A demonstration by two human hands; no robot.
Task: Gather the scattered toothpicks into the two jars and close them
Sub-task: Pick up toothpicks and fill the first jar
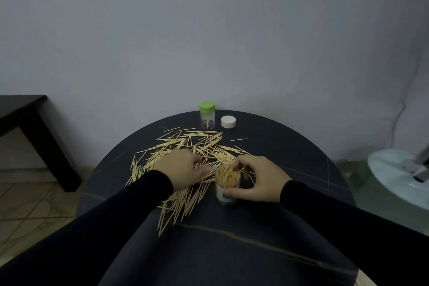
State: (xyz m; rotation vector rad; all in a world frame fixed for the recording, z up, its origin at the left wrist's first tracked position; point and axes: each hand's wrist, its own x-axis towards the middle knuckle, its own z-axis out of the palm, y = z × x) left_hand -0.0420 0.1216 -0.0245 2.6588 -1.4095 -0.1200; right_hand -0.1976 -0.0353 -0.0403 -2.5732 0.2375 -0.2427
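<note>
Wooden toothpicks (185,153) lie scattered under your left hand (183,170), fingers flat on them, while your right hand (257,179) grips the full open jar (227,187) beside it.

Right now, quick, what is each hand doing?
Left hand: resting on the scattered wooden toothpicks; grip cannot be told.
Right hand: fingers curled round the clear toothpick-filled jar, holding it.

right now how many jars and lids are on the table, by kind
Jars: 2, the open jar full of toothpicks and the far jar at the back
Lids: 2, the green lid on the far jar and the loose white lid
Total: 4
</note>
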